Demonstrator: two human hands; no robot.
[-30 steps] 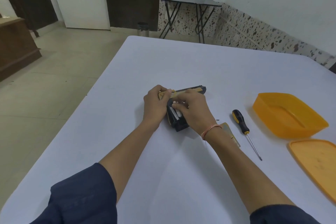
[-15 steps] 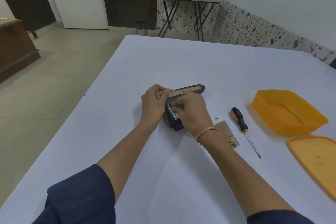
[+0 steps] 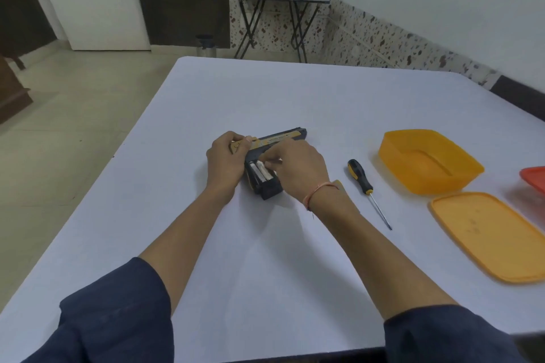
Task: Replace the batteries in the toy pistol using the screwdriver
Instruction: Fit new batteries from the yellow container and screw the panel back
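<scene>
1. Since 0.5 s ago the right hand [image 3: 298,168] has edged sideways off the grip of the toy pistol [image 3: 280,138]. Now 2 silver batteries [image 3: 261,174] show side by side in the open compartment, where only 1 showed before.
2. Nearest the camera, both forearms come out of dark sleeves and converge on the toy pistol. It lies flat on its side on the white tabletop [image 3: 265,259], with its grip toward the person and its barrel pointing away and to the right.
3. The left hand [image 3: 225,162] is curled round the rear of the toy pistol. Its thumb and fingers pinch the gold back end to hold it steady.
4. The right hand arches over the grip from the toy pistol's right side. Its bent fingertips [image 3: 269,163] pinch the far end of the right-hand battery.
5. The step in hand looks like the battery swap itself. Whether these cells are old ones being lifted out or fresh ones being seated, I cannot tell.
6. The next move calls for a firm hold from the left hand while the right hand works each cell against its spring contact. After that the compartment needs closing and screwing shut.
7. Just right of the toy pistol, the screwdriver [image 3: 361,177] lies untouched, its handle away from the person and its tip toward them.
</scene>
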